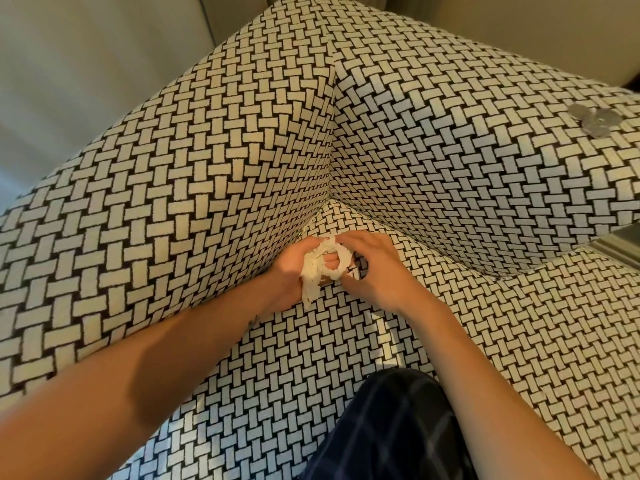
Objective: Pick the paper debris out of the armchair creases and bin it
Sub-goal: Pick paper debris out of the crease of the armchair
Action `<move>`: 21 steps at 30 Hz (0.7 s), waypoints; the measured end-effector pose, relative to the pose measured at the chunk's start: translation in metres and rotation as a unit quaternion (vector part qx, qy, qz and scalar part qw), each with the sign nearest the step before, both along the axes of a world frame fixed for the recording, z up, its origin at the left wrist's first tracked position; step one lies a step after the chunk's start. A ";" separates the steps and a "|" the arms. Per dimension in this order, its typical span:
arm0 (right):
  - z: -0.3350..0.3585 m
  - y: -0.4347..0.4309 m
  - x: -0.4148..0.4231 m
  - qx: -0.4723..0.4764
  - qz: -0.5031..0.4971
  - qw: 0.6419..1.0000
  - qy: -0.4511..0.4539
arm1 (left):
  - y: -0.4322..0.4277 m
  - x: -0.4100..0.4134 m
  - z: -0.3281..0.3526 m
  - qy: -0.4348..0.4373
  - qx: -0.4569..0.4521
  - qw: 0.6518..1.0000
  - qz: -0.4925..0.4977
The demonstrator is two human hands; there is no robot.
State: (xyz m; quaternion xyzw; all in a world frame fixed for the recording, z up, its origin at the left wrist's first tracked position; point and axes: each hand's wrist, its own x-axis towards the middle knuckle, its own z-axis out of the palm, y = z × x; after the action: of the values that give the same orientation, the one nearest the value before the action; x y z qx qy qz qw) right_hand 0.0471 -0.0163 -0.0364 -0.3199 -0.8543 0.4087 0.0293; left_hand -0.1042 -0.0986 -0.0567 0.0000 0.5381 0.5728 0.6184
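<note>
Woven black-and-white upholstery covers the armchair almost edge to edge. The paper debris, a crumpled white wad with a strip hanging down, sits just below the picture's centre, right at the inner corner where the chair's walls meet the seat. Both hands hold it. The left hand, at 9 o'clock of the wad, has its fingers curled round the paper. The right hand, at 3 o'clock, pinches the other side with bent fingers. At 6 o'clock a knee in dark checked cloth rests on the seat. Far out at 2 o'clock, silvery discs lie on the chair's top edge, too blurred to identify. A pale wall shows at 10 o'clock.
</note>
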 end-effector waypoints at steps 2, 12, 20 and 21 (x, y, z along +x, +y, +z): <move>-0.001 -0.002 0.002 0.041 0.034 0.999 -0.010 | 0.000 -0.001 -0.003 0.001 0.002 1.000 -0.011; 0.005 -0.011 0.007 0.137 -0.006 0.990 0.003 | 0.001 -0.005 -0.017 0.002 -0.010 1.000 -0.005; 0.001 -0.016 0.007 0.151 0.004 0.988 -0.020 | 0.001 -0.008 -0.021 0.026 -0.012 0.999 -0.029; 0.000 -0.016 0.009 0.142 0.000 0.990 -0.022 | 0.001 -0.008 -0.020 0.027 -0.010 0.999 -0.035</move>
State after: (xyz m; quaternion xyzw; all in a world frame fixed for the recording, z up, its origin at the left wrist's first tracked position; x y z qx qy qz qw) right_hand 0.0565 -0.0326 -0.0362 -0.3216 -0.9039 0.2764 0.0558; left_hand -0.1123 -0.0977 -0.0770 0.0283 0.5601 0.5450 0.6233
